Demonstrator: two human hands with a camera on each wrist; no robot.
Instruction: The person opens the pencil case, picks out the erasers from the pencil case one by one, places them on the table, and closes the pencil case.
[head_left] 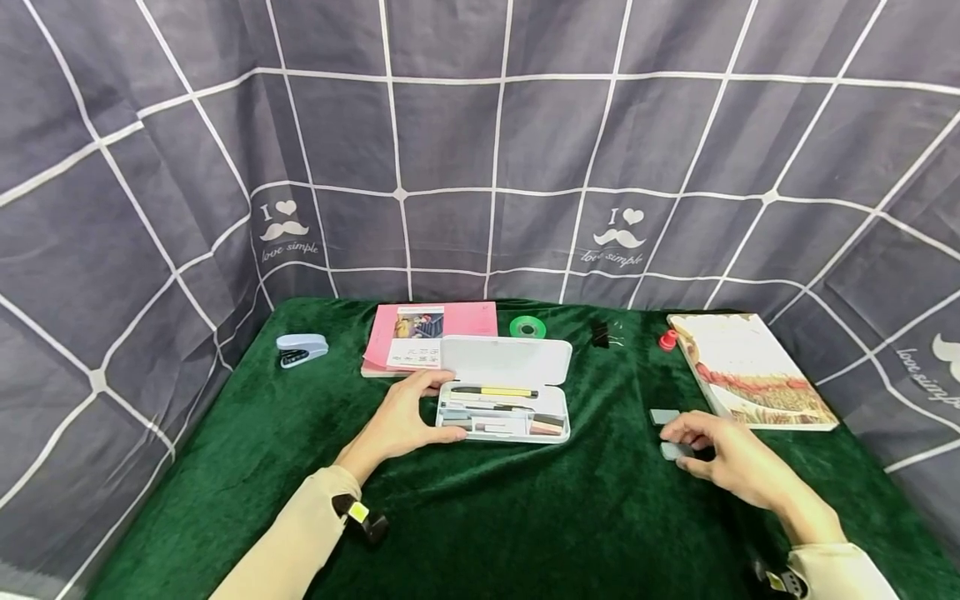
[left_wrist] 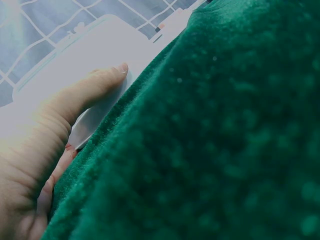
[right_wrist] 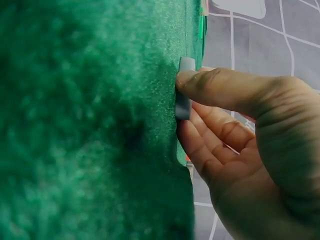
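An open white pencil case [head_left: 555, 429] lies on the green cloth, its lid raised at the back. Inside are a yellow pen [head_left: 506, 392], a dark pen and small pieces in compartments. My left hand [head_left: 401, 417] grips the case's left end, thumb along the front, fingers behind; the left wrist view shows the thumb on its white side. With thumb and fingers, my right hand [head_left: 723, 454] pinches a small grey eraser-like block [right_wrist: 185, 95] down at the cloth. Just behind it lies another flat grey piece [head_left: 663, 416].
Behind the case are a pink booklet [head_left: 476, 321] and a green tape roll [head_left: 528, 326]. A pale blue stapler [head_left: 303, 346] stands far left. Black clips [head_left: 601, 335], a red object [head_left: 668, 340] and a thick illustrated book [head_left: 738, 350] lie right. Grey curtains surround the table.
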